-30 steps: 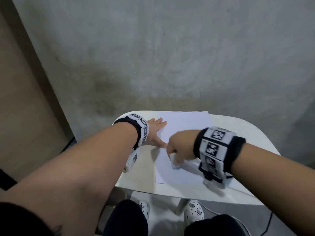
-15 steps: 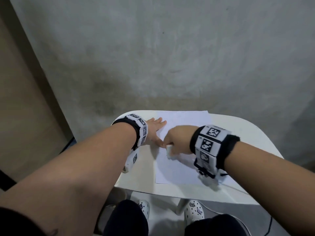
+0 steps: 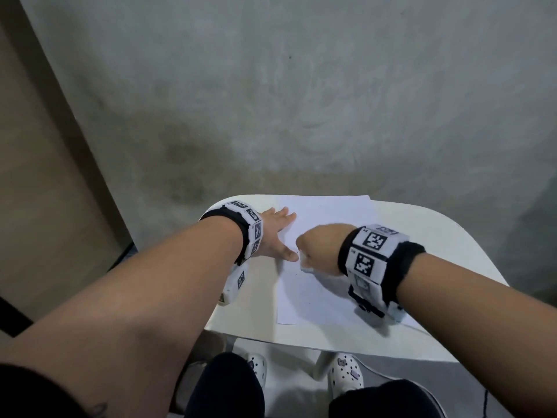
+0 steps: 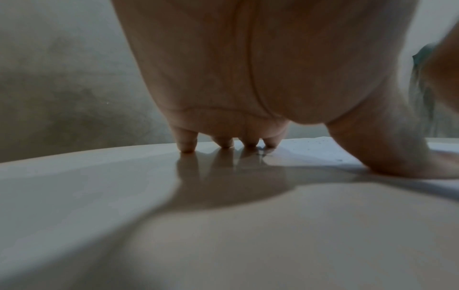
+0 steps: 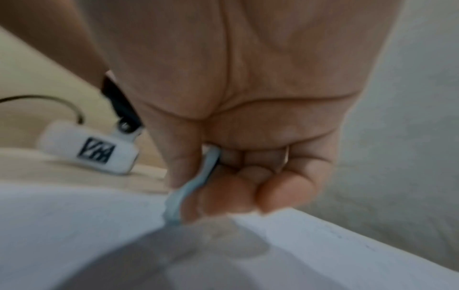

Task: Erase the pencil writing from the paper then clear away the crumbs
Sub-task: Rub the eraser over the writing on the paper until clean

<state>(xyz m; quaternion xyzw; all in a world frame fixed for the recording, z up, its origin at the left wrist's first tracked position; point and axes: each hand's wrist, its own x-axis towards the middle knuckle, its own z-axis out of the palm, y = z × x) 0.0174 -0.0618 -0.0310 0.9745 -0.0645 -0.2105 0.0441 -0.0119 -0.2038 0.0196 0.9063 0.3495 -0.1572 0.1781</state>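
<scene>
Left hand [image 3: 275, 233] flat, fingers [image 4: 186, 144] spread straight on paper [image 3: 325, 212] edge and table [image 3: 250, 303], likely pinning sheet against rubbing. Right hand [image 3: 319, 248] fisted round eraser [image 5: 191, 186], tip on paper just beside left thumb. Crumbs [image 4: 320, 141] beyond left fingers.

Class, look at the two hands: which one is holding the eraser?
The right hand, fingers curled round the eraser; the left hand lies flat, holding the paper.

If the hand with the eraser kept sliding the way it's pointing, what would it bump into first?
Most likely the left hand: its thumb lies on the paper right beside the right hand and the eraser. They look nearly touching, though depth is hard to judge.
</scene>
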